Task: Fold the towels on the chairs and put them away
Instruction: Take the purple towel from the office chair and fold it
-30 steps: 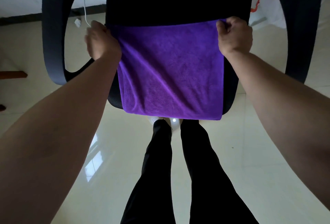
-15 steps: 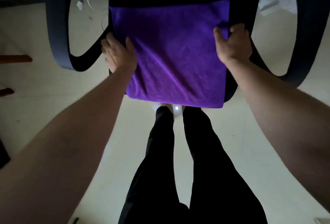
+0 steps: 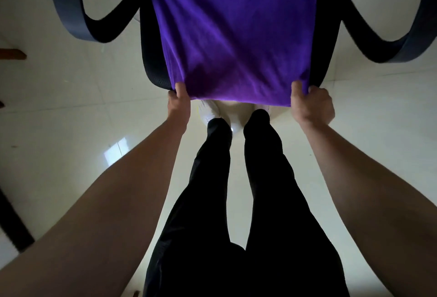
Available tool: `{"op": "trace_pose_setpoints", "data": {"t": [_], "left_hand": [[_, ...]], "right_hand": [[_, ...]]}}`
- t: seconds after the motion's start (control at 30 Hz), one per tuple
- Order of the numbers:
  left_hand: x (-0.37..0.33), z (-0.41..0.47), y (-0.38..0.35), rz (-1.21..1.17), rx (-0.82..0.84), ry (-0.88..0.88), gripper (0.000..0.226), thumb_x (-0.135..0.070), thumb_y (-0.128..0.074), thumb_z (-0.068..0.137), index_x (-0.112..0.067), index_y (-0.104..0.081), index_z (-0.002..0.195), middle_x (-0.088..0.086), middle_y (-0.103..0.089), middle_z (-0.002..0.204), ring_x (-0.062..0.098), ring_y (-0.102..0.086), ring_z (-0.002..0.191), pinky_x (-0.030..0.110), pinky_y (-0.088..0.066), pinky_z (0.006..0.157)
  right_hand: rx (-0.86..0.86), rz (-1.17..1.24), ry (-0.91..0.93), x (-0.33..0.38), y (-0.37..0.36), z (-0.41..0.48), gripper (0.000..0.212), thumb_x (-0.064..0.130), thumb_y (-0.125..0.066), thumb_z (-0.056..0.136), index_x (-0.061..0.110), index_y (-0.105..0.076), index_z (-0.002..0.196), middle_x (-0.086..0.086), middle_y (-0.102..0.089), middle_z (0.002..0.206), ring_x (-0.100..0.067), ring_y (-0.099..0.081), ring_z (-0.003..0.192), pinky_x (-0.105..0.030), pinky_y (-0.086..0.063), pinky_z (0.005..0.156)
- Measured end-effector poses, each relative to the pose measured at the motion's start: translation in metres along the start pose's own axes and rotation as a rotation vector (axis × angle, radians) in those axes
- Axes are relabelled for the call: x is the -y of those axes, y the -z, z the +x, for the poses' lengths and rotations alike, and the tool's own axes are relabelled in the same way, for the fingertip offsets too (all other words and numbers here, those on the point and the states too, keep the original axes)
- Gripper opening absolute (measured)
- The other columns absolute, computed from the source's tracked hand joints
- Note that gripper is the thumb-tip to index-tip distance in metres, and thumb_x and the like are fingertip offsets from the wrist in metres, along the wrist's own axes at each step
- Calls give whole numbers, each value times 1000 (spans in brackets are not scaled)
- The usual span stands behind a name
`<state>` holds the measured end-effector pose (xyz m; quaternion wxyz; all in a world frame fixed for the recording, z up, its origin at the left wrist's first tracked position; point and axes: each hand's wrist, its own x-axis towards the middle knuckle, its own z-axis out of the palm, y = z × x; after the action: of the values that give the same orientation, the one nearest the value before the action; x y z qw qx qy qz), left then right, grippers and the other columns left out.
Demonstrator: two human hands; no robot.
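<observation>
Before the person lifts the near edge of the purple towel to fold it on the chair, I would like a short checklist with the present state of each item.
1. Left hand pinches the near left corner of the purple fleece towel: ok.
2. Right hand grips the near right corner: ok.
3. Near edge between the two hands is taut and fairly straight: ok.
4. Towel lies spread on the black mesh office chair, with only shallow creases: ok.
5. Far edge of the towel is straight: cannot tell, it is beyond the top of the picture.
6. Towel is free of the curved dark armrests: ok.
</observation>
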<state>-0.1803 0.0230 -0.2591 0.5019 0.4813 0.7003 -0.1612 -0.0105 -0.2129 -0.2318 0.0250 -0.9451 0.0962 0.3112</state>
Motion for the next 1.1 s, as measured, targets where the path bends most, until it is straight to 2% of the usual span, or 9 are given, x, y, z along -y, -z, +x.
{"op": "trace_pose_setpoints", "data": {"t": [0.1,0.27,0.47,0.6,0.67,0.77,0.83,0.9,1.1], "left_hand": [[9,-2,4,52,17,-150,40,-35,-54,68,-10,-57,99,2,-60,90,18,-51,75,29,-40,63],[30,-5,9,327,-38,-224,38,-28,-64,83,-4,-56,112,6,-58,95,27,-52,84,32,-41,70],[53,-43,21,35,-98,-251,11,-29,-57,84,-19,-54,81,9,-69,85,32,-68,84,44,-56,72],[56,-79,31,-11,-238,-340,15,-30,-59,86,-16,-57,94,9,-70,88,28,-67,81,43,-56,76],[55,-101,35,-14,-333,-392,25,-26,-58,86,-15,-55,108,4,-68,89,29,-66,84,39,-54,78],[53,-134,39,115,-443,-538,46,-21,-52,89,-23,-39,133,1,-62,75,28,-59,73,33,-46,66],[52,-152,41,253,-497,-654,43,-23,-50,90,-30,-40,132,1,-66,78,29,-58,71,32,-42,62],[51,-158,43,304,-516,-708,30,-25,-49,92,-31,-52,121,0,-70,90,30,-62,81,31,-41,64],[38,-165,42,275,-495,-581,34,-19,-48,86,-26,-52,119,2,-64,80,30,-55,75,32,-40,65]], "right_hand": [[106,118,-25,-14,-14,-2,48,50,-45,84,12,-61,107,-18,-63,114,-38,-57,109,-40,-43,92],[222,102,4,-33,-21,-8,37,40,-58,86,10,-64,108,-20,-66,115,-39,-60,109,-36,-46,88],[159,297,34,-38,-1,-37,41,44,-52,85,11,-68,103,-14,-71,106,-35,-63,103,-37,-47,90],[83,554,39,-55,5,-29,36,55,-49,64,20,-58,69,-12,-72,83,-37,-68,85,-50,-54,85],[35,652,94,-68,4,-20,32,52,-46,59,21,-53,64,-9,-70,75,-37,-68,78,-52,-55,80],[-21,784,156,-58,55,-74,24,35,-52,70,33,-53,93,-1,-70,79,-24,-69,77,-39,-56,79],[-52,789,267,-60,71,-93,36,24,-56,78,39,-47,109,2,-71,81,-17,-68,77,-30,-52,78],[-74,701,401,-65,77,-96,29,21,-58,84,32,-58,111,4,-71,84,-15,-68,78,-28,-52,80],[-44,521,516,-74,84,-89,34,18,-53,93,21,-68,123,-2,-72,114,-18,-69,98,-28,-50,94]]}}
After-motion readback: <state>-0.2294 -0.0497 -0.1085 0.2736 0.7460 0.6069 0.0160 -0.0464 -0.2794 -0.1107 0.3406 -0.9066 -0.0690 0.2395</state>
